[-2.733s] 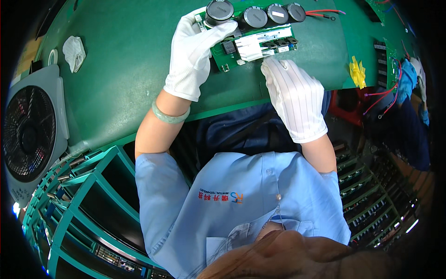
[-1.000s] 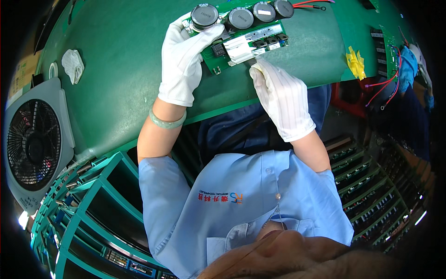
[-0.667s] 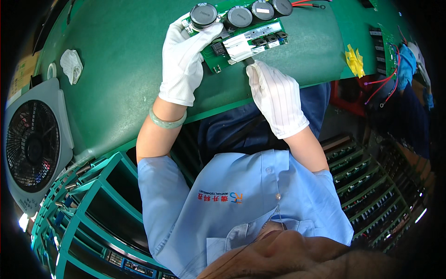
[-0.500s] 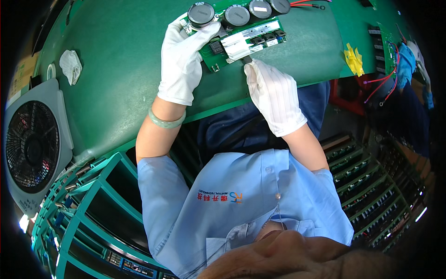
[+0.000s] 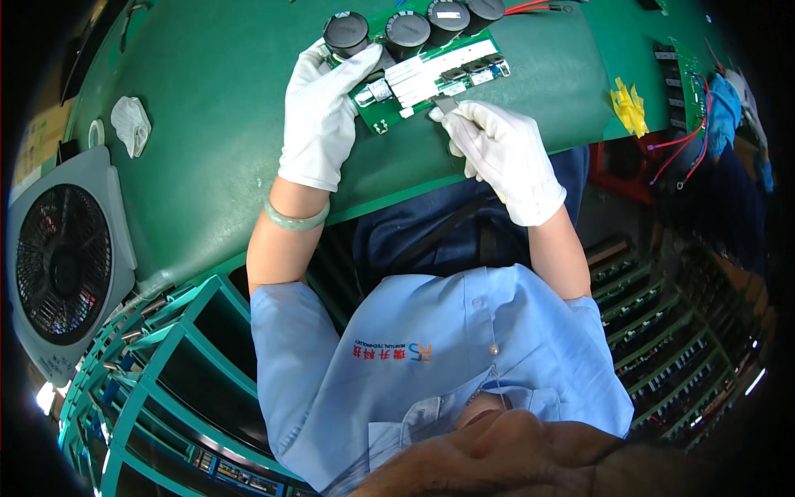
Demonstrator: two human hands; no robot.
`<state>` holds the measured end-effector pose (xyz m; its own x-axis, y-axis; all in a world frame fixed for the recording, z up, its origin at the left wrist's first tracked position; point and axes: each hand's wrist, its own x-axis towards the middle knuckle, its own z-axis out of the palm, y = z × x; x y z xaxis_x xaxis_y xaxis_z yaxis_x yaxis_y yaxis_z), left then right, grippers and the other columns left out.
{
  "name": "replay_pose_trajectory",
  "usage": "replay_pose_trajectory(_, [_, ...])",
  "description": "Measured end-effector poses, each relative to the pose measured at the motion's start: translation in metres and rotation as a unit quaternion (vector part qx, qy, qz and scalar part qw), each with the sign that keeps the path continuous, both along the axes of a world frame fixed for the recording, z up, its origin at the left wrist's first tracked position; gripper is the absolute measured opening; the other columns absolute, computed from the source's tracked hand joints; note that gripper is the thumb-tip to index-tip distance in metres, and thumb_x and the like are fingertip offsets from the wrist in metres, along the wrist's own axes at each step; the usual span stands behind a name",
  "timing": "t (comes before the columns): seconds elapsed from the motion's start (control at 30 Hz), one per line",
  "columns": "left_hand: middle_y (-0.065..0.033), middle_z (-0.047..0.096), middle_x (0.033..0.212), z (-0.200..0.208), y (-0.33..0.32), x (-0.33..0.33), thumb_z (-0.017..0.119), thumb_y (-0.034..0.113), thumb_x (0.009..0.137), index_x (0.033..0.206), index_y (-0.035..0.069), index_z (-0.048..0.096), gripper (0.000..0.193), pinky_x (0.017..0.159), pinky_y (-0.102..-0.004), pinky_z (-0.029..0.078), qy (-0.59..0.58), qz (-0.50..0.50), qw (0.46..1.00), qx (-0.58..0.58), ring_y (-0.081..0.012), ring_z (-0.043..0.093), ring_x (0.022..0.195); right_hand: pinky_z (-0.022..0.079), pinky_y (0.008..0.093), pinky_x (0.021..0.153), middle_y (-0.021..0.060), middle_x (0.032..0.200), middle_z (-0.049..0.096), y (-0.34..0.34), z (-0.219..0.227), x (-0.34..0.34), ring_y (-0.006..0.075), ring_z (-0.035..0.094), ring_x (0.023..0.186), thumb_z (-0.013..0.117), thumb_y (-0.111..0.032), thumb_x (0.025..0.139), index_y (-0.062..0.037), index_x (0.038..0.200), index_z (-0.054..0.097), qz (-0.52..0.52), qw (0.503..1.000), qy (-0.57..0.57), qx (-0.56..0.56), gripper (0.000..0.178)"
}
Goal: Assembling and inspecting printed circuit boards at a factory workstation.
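A green circuit board [image 5: 389, 113] with large black capacitors [image 5: 407, 35] along its far side is held over the green table. My left hand [image 5: 319, 124], in a white glove, grips the board's left end, thumb on top beside the leftmost capacitor. White strips [image 5: 414, 80] lie along the middle of the board, next to small black parts. My right hand [image 5: 501, 149], also white-gloved, pinches a small flat dark-grey piece [image 5: 447, 104] at the board's near edge. Its exact kind is unclear, since the fingers cover part of it.
A grey box fan [image 5: 64, 263] stands at the left. On the table [image 5: 215, 149] lie a crumpled white glove [image 5: 131, 126] and yellow scraps [image 5: 629, 108]. At far right, a blue-gloved hand [image 5: 725, 108] of another person is near a second board [image 5: 689, 87]. Teal racks [image 5: 157, 356] stand lower left.
The board has shifted slightly left and its top is tilted differently, catching more light. My right hand has turned and moved a little right, with more of the grey piece showing.
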<state>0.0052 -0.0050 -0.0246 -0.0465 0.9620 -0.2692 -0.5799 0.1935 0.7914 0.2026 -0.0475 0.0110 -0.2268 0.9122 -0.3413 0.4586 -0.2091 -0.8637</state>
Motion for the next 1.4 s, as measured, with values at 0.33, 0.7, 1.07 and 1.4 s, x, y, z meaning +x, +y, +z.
replay_pose_trajectory(0.33, [-0.0157,0.06,0.107,-0.001,0.003,-0.004,0.068,-0.002,0.082,0.12,-0.009,0.041,0.047,0.088,-0.0284,0.052,-0.002,0.005,1.0,0.001,-0.0188,0.063,0.097,0.049,0.0355,0.059,0.012,0.079,0.063,-0.019,0.0,0.031,0.0296,0.061,0.067,0.069,-0.012,0.081,-0.003,0.095,0.064,0.146,0.929,-0.149,0.304,0.017])
replay_pose_trajectory(0.7, [-0.0145,0.058,0.117,0.03,-0.014,-0.006,0.075,0.011,0.077,0.118,-0.004,0.053,0.05,0.095,-0.0371,0.045,0.319,0.009,0.893,0.317,-0.0223,0.058,0.105,0.047,0.0327,0.049,0.0024,0.066,0.059,-0.018,-0.001,0.021,0.0204,0.057,0.056,0.069,-0.021,0.079,-0.0156,0.103,0.069,0.155,0.896,-0.161,0.383,0.025])
replay_pose_trajectory(1.07, [-0.0158,0.064,0.098,-0.006,0.021,-0.014,0.06,0.02,0.086,0.115,-0.005,0.057,0.038,0.07,-0.0339,0.053,0.551,-0.094,0.751,0.351,-0.0218,0.062,0.079,0.047,0.0434,0.053,0.0109,0.071,0.063,-0.026,-0.073,0.003,0.0317,0.061,0.065,0.056,-0.031,0.082,-0.0112,0.075,0.064,0.094,0.914,-0.053,0.391,0.022])
replay_pose_trajectory(1.4, [-0.016,0.063,0.099,0.076,-0.029,0.229,0.062,0.024,0.086,0.116,-0.005,0.057,0.042,0.072,-0.0368,0.052,0.356,-0.236,0.832,0.355,-0.0215,0.061,0.081,0.047,0.0384,0.054,0.0103,0.071,0.067,-0.021,-0.083,0.007,0.0258,0.063,0.063,0.06,-0.029,0.083,-0.0069,0.077,0.068,0.052,0.955,0.229,0.18,0.024])
